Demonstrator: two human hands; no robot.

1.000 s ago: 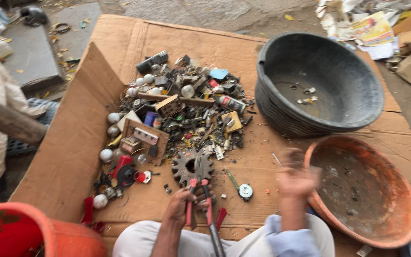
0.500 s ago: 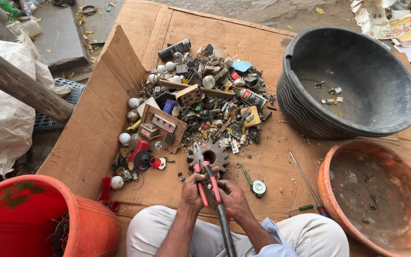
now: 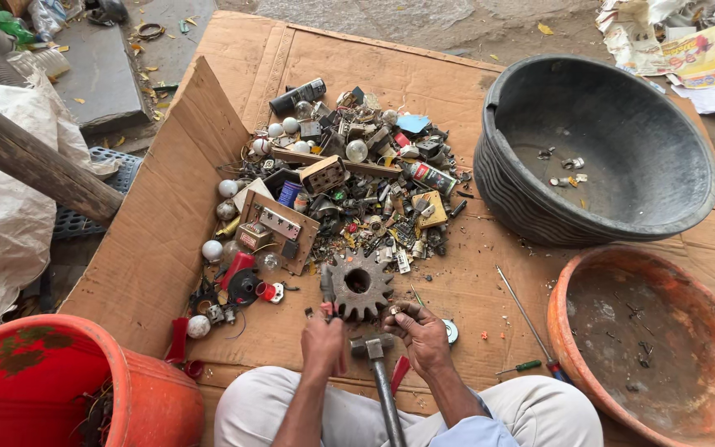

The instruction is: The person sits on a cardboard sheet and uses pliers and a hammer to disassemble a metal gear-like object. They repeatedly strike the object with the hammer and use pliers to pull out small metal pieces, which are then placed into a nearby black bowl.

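Down near the cardboard sheet's (image 3: 424, 79) front edge, the left hand (image 3: 323, 343) grips red-handled pliers (image 3: 327, 291) beside a rusty toothed gear (image 3: 359, 283) (hammer (image 3: 376, 364) between knees); the right hand (image 3: 420, 333) pinches a small metal piece (image 3: 391, 310).

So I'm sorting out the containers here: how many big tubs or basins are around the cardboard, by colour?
Black basin: 1
Brown-orange basin: 1
Red-orange tub: 1
Total: 3

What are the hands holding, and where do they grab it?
The left hand grips pliers by the red handles. The right hand pinches a small part at its fingertips, too small to name. The hammer lies between them, unheld.
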